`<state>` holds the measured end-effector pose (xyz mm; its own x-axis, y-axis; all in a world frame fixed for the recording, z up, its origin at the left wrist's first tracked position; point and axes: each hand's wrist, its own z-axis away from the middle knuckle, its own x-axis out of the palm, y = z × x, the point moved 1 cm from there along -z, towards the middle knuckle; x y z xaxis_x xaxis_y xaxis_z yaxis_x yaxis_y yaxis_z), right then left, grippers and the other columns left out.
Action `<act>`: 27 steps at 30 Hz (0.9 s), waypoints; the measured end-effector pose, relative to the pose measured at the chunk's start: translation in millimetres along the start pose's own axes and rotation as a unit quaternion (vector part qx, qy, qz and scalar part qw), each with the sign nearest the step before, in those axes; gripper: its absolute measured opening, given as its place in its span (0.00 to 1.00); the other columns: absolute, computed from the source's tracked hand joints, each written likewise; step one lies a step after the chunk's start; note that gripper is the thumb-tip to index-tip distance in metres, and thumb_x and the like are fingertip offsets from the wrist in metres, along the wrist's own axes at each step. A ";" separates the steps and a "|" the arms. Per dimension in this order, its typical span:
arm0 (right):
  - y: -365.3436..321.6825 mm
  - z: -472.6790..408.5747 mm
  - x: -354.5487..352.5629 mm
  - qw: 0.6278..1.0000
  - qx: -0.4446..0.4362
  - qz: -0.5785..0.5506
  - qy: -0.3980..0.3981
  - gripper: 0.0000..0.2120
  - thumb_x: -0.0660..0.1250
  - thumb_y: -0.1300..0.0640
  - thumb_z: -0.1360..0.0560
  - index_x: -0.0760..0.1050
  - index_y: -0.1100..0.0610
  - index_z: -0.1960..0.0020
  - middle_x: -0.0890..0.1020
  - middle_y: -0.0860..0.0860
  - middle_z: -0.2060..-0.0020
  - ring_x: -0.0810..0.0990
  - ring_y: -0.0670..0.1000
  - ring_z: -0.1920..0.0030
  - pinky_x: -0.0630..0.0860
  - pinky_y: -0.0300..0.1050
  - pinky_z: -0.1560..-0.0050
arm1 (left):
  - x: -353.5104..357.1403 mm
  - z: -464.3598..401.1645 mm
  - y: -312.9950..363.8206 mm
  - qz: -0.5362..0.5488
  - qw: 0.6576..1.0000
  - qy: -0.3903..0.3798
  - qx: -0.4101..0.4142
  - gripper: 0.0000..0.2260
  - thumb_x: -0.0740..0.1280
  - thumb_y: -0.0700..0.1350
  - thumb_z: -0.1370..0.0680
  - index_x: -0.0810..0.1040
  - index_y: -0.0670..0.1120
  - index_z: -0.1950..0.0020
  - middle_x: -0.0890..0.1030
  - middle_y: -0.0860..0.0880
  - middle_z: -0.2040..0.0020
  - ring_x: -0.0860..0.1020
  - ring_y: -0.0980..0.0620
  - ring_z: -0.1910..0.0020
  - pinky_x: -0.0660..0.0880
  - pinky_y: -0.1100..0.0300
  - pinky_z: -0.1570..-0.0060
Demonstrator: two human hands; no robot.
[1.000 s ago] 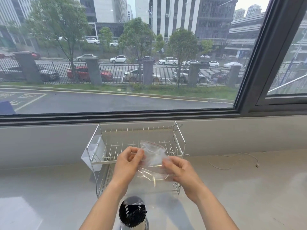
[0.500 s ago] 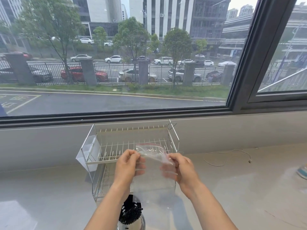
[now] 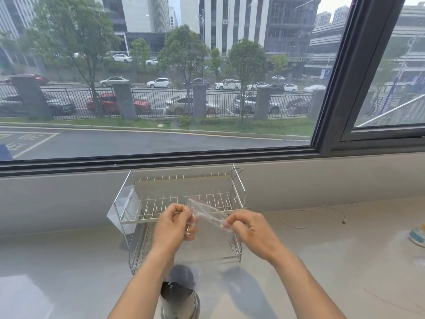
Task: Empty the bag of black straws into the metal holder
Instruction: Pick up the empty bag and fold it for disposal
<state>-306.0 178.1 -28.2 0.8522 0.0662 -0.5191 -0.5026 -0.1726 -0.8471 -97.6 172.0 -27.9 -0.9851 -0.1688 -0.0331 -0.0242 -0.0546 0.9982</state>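
The bag (image 3: 208, 223) is clear and looks empty, pinched at its top edge between my left hand (image 3: 173, 226) and right hand (image 3: 250, 231), both closed on it. I judge the straws (image 3: 176, 292) delivered: below my left wrist, the metal holder (image 3: 179, 305) shows dark contents.

I see the rack (image 3: 184, 203) on the desk (image 3: 322, 261), right under the window (image 3: 161, 88). The metal holder (image 3: 180, 302) sits in front of it (nearest me). A cord (image 3: 310, 217) lies to the right.
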 end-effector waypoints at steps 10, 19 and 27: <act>-2.5 0.7 -14.2 0.971 0.051 -0.219 0.080 0.28 0.75 0.58 0.27 0.67 0.43 0.33 0.81 0.54 0.61 0.82 0.53 0.59 0.80 0.50 0.54 | 8.7 5.4 -12.7 0.028 0.999 -0.028 0.001 0.05 0.65 0.41 0.17 0.77 0.43 0.53 0.85 0.47 0.62 0.83 0.52 0.68 0.80 0.56 0.64; 18.7 32.6 -30.7 0.949 0.203 -0.192 0.146 0.03 0.74 0.56 0.24 0.85 0.53 0.56 0.81 0.48 0.63 0.73 0.41 0.72 0.64 0.30 0.74 | 28.6 7.5 -10.3 -0.041 0.996 -0.072 0.015 0.08 0.71 0.51 0.21 0.83 0.50 0.46 0.84 0.49 0.50 0.82 0.49 0.50 0.78 0.54 0.49; 1.9 70.7 -45.3 0.909 0.177 -0.320 0.198 0.04 0.70 0.60 0.22 0.83 0.60 0.53 0.77 0.57 0.63 0.78 0.56 0.59 0.81 0.50 0.56 | 55.8 29.1 2.9 -0.025 0.970 -0.234 -0.055 0.08 0.69 0.52 0.20 0.81 0.52 0.43 0.85 0.43 0.64 0.80 0.49 0.71 0.75 0.58 0.71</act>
<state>-355.9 244.2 -14.4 0.9368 -0.3302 0.1152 0.1589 0.1083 -0.9813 -157.5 191.1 -25.4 -0.9531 0.3012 -0.0287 -0.0804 -0.1608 0.9837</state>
